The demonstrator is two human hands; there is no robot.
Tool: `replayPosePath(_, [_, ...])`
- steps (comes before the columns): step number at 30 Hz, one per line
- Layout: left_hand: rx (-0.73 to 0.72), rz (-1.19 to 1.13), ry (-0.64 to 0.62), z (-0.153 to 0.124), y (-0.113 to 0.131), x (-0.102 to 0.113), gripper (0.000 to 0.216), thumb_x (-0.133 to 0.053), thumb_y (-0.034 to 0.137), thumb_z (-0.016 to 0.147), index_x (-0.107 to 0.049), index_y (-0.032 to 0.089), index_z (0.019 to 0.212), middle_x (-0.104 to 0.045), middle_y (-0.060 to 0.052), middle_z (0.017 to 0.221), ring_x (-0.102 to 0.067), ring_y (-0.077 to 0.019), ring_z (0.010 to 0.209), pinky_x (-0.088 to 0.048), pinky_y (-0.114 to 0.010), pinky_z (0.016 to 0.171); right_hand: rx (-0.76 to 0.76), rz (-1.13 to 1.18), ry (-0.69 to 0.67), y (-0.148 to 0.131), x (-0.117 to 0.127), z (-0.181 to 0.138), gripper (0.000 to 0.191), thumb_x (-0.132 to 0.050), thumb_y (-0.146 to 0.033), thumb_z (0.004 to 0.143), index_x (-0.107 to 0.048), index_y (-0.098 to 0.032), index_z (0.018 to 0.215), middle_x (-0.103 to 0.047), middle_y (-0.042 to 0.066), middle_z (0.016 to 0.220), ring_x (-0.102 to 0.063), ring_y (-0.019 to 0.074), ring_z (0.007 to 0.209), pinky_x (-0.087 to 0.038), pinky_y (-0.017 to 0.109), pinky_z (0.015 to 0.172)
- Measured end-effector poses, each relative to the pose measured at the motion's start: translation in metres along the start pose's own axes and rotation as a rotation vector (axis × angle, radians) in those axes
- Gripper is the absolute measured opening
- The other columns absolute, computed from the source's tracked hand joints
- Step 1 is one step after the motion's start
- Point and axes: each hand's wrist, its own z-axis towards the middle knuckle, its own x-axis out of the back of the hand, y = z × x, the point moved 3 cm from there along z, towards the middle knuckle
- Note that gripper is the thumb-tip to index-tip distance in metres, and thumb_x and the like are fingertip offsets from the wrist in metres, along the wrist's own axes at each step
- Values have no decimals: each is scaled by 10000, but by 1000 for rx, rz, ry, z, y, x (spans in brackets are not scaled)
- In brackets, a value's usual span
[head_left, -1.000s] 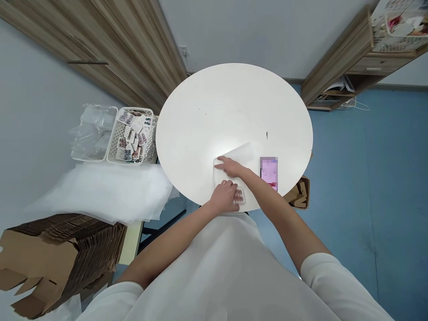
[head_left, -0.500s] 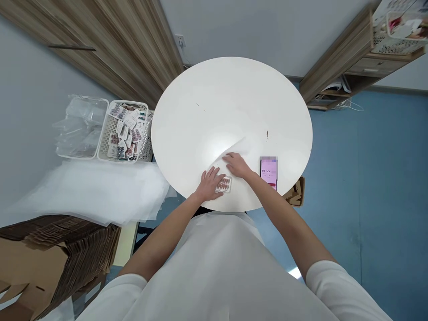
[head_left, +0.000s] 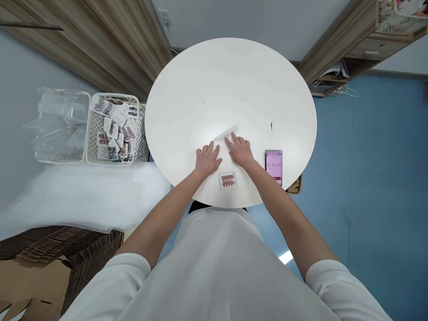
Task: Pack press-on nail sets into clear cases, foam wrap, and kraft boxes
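The left hand [head_left: 207,161] lies palm down on the desk [head_left: 234,80], its fingers spread and its thumb held out to the side. The right hand [head_left: 240,150] is also palm down, partly open, with its longer fingers reaching forward and parted. Both hands are unclosed, resting from above rather than gripping, and stand just apart from each other near the middle of the desk's near edge. Ahead of their fingertips lies a thin white sheet [head_left: 227,132], a narrow slanting strip of it showing; white on white, its full outline is hard to make out, though the fingers of the right hand seem to touch it.

A clear case [head_left: 228,180] with two rows of reddish oval pieces sits flat between the forearms, close to the desk's near edge and touched by neither hand. A phone [head_left: 274,166] with a pink lit screen lies toward the desk's near right edge, beside the right forearm.

Beyond the desk's left edge stands a white basket [head_left: 142,133] full of carded sets, with a basket of clear bags [head_left: 60,161] next to it. Nearer the person are a pile of white sheets [head_left: 93,191] and stacked brown cardboard [head_left: 93,272].
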Motion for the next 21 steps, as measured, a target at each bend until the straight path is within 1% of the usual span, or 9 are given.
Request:
replayPosePath(1, [18,-7,-6,3,-6,0,551,-343,424,841,-243,224,1346,-205,-131,1419,-290,-343,1177,-207,-509,904,-28,44,33,3,2,-6,546,-391,-241,834,-224,-207,1353,-163,121,1443,-217,361,1220,-202,542,921])
replayPosePath(3, [36,-17,-20,4,-15,-1,558,-348,412,841,-227,224,1352,-204,-132,1419,-289,-344,1178,-202,-512,911,-45,120,51,8,6,-25,525,-394,-266,838,-252,-202,1339,-170,114,1443,-214,359,1233,-195,544,938])
replayPosePath(5, [34,-8,-25,3,-21,-2,558,-352,405,842,-220,231,1355,-197,-128,1423,-289,-338,1184,-201,-508,918,69,173,-29,3,4,-53,514,-437,-308,823,-310,-196,1308,-230,115,1423,-248,329,1240,-219,501,956])
replayPosePath(7, [29,12,-17,0,-24,-3,559,-357,409,839,-224,236,1354,-180,-129,1431,-279,-334,1199,-198,-507,925,192,194,-105,-9,-4,-81,521,-518,-349,776,-382,-202,1257,-267,113,1410,-235,314,1265,-224,481,968])
replayPosePath(10, [38,40,5,-3,-25,-3,556,-357,415,838,-244,226,1348,-159,-144,1437,-251,-336,1226,-188,-519,930,212,185,-152,-28,-20,-110,541,-602,-279,708,-420,-207,1212,-333,117,1377,-263,298,1264,-212,485,977])
replayPosePath(13, [69,62,9,-6,-28,-5,557,-352,412,837,-248,218,1348,-154,-156,1438,-231,-333,1246,-173,-533,937,137,164,-124,-40,-32,-120,512,-608,-245,701,-440,-211,1183,-367,124,1353,-314,284,1236,-191,488,994])
replayPosePath(17, [117,87,26,-9,-34,-4,562,-352,406,837,-251,198,1349,-153,-175,1435,-200,-333,1270,-157,-551,942,45,152,-88,-43,-39,-126,523,-633,-284,686,-450,-195,1168,-388,133,1334,-344,279,1217,-207,480,1001])
replayPosePath(19, [136,83,51,-13,-36,-2,559,-360,393,838,-262,180,1345,-142,-188,1436,-172,-335,1286,-144,-558,948,38,146,-81,-42,-40,-128,518,-633,-290,691,-451,-195,1166,-383,123,1340,-312,278,1243,-226,473,999])
replayPosePath(21, [116,71,89,-20,-33,2,556,-362,378,841,-258,171,1347,-121,-187,1442,-134,-327,1305,-122,-556,962,57,144,-83,-40,-40,-129,508,-624,-276,701,-446,-211,1172,-370,108,1353,-288,273,1263,-252,466,989])
